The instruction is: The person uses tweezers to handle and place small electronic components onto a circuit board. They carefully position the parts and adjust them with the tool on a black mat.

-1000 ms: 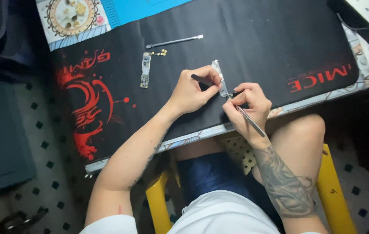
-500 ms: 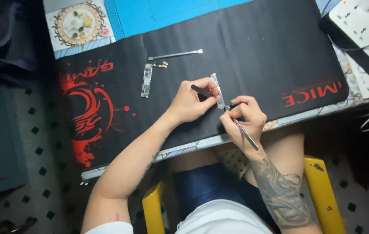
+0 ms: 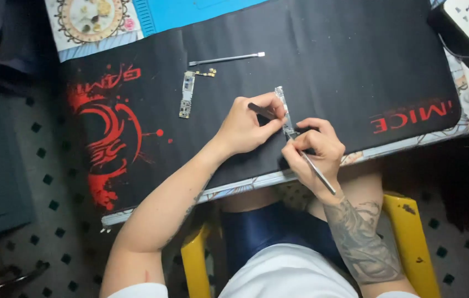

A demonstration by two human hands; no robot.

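left hand fingers pinching narrow board strip on black mat, right hand gripping metal tool. tip slips, probably gouges board or flicks it away lol

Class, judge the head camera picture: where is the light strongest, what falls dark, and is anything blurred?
Head view: brightest on the blue mat at top; floor dim; left hand, right hand and circuit board strip evenly lit, slightly soft; black mat shows no glare.
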